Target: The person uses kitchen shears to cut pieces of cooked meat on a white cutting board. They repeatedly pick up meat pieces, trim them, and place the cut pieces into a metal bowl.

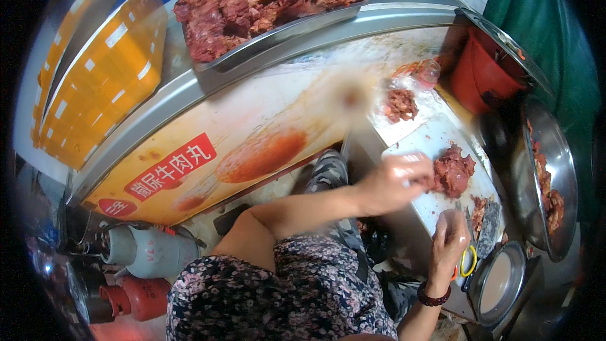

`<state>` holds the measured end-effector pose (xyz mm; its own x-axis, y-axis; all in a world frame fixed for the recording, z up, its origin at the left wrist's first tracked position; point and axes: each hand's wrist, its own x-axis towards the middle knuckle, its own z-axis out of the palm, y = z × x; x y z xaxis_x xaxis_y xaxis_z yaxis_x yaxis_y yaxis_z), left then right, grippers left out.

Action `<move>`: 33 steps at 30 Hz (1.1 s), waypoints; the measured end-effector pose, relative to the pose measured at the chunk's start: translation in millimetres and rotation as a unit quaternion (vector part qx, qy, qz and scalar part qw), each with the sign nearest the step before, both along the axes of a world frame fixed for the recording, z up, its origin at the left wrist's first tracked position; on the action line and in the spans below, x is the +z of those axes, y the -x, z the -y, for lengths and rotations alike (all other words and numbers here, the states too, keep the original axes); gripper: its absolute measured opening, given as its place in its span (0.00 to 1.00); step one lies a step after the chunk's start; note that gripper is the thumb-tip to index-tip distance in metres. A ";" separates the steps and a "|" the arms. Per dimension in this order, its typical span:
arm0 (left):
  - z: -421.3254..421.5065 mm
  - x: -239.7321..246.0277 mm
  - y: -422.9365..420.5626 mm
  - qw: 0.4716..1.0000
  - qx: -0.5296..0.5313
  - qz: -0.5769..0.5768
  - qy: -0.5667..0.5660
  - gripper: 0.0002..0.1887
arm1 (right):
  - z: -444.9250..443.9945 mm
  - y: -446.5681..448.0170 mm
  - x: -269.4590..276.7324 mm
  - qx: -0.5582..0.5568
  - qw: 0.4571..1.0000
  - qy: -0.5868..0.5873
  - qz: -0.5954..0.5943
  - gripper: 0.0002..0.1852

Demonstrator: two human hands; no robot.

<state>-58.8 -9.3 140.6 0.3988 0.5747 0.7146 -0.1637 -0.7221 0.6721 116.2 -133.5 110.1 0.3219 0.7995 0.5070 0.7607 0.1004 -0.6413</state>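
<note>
On the white cutting board [433, 201], a lump of raw red meat [454, 170] lies beside my left hand [407, 180]. That hand is blurred, its fingers curled over the board's near edge, and whether it holds anything is unclear. My right hand [450, 237], below a bracelet on the wrist, is bent at the board's lower part; its grip is hidden. Just beyond it are scissors with yellow and orange handles [468, 261], a dark flat object [488, 229] and small meat scraps [478, 213]. More chopped meat [401, 105] lies on clear plastic above the board.
A metal bowl of cloudy liquid [496, 282] stands at lower right, near a large steel basin [563, 166] with meat pieces. Behind is a red bucket [480, 76]. A metal tray [284, 26] heaped with meat sits on a freezer; gas cylinders [151, 251] stand at left.
</note>
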 end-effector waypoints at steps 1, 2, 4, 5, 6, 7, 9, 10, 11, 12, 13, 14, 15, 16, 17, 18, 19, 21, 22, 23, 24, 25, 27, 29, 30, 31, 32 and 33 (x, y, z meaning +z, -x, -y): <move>-6.7 13.5 18.1 0.996 0.055 0.025 -0.064 0.09 | 2.2 -3.5 -4.6 0.015 0.999 0.032 -0.008 0.02; -16.2 29.4 43.3 0.986 0.117 0.007 -0.119 0.09 | 5.6 -4.8 -11.5 0.019 0.997 0.065 -0.024 0.02; -40.9 66.2 91.2 0.925 0.270 0.058 -0.259 0.11 | 10.0 -4.1 -33.1 0.024 0.989 0.146 -0.031 0.02; -53.0 86.8 119.6 0.896 0.341 0.045 -0.280 0.11 | 12.0 -2.9 -47.1 0.041 0.974 0.211 -0.073 0.02; -63.3 105.8 144.3 0.848 0.437 0.003 -0.300 0.11 | 12.4 0.8 -63.3 0.077 0.973 0.207 -0.071 0.03; -76.2 120.6 162.0 0.845 0.454 0.018 -0.282 0.08 | 12.9 4.0 -79.0 0.062 0.958 0.273 -0.054 0.03; -109.5 161.2 199.7 0.783 0.502 -0.109 -0.352 0.09 | 14.7 7.4 -110.1 0.068 0.940 0.334 0.015 0.02; -128.5 180.1 211.6 0.784 0.500 -0.190 -0.315 0.11 | 15.6 8.7 -124.8 0.082 0.940 0.329 0.033 0.02; -143.7 188.6 219.5 0.783 0.486 -0.254 -0.294 0.13 | 17.0 7.9 -138.1 0.075 0.933 0.345 0.071 0.03; -157.2 196.6 225.4 0.763 0.490 -0.340 -0.250 0.14 | 17.8 7.7 -150.5 0.072 0.937 0.337 0.065 0.04; -164.7 199.2 230.3 0.729 0.493 -0.415 -0.229 0.16 | 18.8 5.4 -161.1 0.074 0.937 0.333 0.076 0.05; -168.8 202.9 231.0 0.731 0.499 -0.412 -0.216 0.17 | 20.3 3.3 -171.0 0.077 0.942 0.319 0.069 0.06; -168.0 199.0 230.5 0.726 0.522 -0.393 -0.213 0.17 | 22.0 1.8 -178.8 0.072 0.943 0.314 0.080 0.07; -162.8 195.0 225.2 0.713 0.513 -0.378 -0.291 0.17 | 24.5 0.4 -186.6 0.068 0.946 0.303 0.090 0.08; -155.1 187.3 217.1 0.721 0.529 -0.315 -0.316 0.17 | 26.2 -0.4 -193.1 0.053 0.940 0.319 0.108 0.07; -144.3 180.7 204.7 0.732 0.481 -0.301 -0.377 0.16 | 27.7 -1.2 -197.8 0.046 0.933 0.334 0.126 0.07; -132.4 168.4 188.4 0.767 0.448 -0.262 -0.378 0.15 | 29.8 -0.5 -201.2 0.035 0.943 0.297 0.144 0.07; -115.0 129.6 137.7 0.852 0.362 -0.165 -0.342 0.13 | 29.6 -4.8 -202.3 0.029 0.928 0.332 0.168 0.07; -102.4 106.7 111.5 0.848 0.358 -0.192 -0.339 0.13 | 29.5 -5.7 -200.1 0.032 0.936 0.318 0.147 0.06; -98.9 91.4 83.0 0.853 0.317 -0.211 -0.355 0.13 | 29.4 -7.0 -195.3 0.048 0.944 0.291 0.150 0.06; -94.4 69.3 54.0 0.854 0.289 -0.238 -0.360 0.14 | 28.3 -6.8 -188.7 0.051 0.944 0.289 0.149 0.06; -89.7 44.3 23.6 0.892 0.230 -0.230 -0.314 0.14 | 28.4 -6.2 -179.9 0.051 0.938 0.310 0.148 0.06; -86.1 6.4 -25.4 0.920 0.131 -0.252 -0.270 0.12 | 28.0 -3.8 -157.9 0.062 0.947 0.295 0.111 0.08; -79.6 -24.8 -57.4 0.945 0.057 -0.269 -0.176 0.10 | 24.0 -6.4 -133.7 0.098 0.915 0.387 0.061 0.10; -78.4 -37.4 -70.1 0.962 0.017 -0.252 -0.107 0.10 | 23.0 -7.4 -121.2 0.111 0.922 0.371 0.009 0.11; -78.2 -47.5 -80.7 0.965 0.004 -0.260 -0.036 0.10 | 22.1 -8.8 -108.8 0.116 0.932 0.344 -0.012 0.12; -81.5 -55.6 -89.3 0.967 0.010 -0.254 -0.013 0.10 | 18.3 -9.7 -98.6 0.116 0.940 0.318 -0.025 0.12; -85.8 -61.5 -97.5 0.959 0.020 -0.280 0.030 0.10 | 13.2 -12.8 -88.9 0.122 0.942 0.311 -0.035 0.12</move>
<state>38.7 76.5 79.1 0.6863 0.6316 0.3605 0.2621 -0.6772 0.6875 129.0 -146.7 21.2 0.1055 0.9893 -0.1004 0.7172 -0.1456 -0.6815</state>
